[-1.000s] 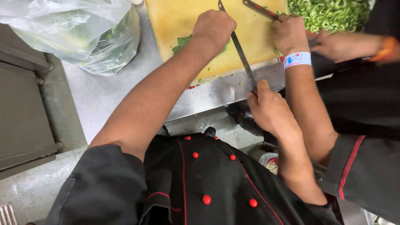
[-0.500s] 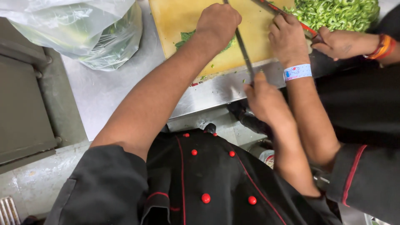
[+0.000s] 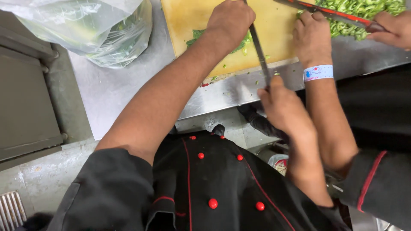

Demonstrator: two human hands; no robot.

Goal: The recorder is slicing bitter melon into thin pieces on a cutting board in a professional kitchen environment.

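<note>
My left hand [image 3: 231,19] is curled, knuckles up, on a bunch of green leaves [image 3: 196,34] lying on a yellow cutting board [image 3: 188,17]. At the counter's front edge my right hand [image 3: 282,107] grips the handle of a long knife [image 3: 259,51]. Its narrow blade reaches up across the board beside my left hand. My black coat with red buttons [image 3: 214,188] fills the lower part of the view.
A co-worker stands to my right: a hand with a pale wristband [image 3: 312,36] rests by a heap of chopped green pieces [image 3: 359,10], the other hand [image 3: 394,28] holds a red-edged knife [image 3: 325,10]. A clear plastic bag of greens [image 3: 98,30] sits on the steel counter [image 3: 111,90].
My hands and knife keep almost the same pose on the board. The co-worker's knife has shifted to the right over the chopped greens, and their knife hand has come into view.
</note>
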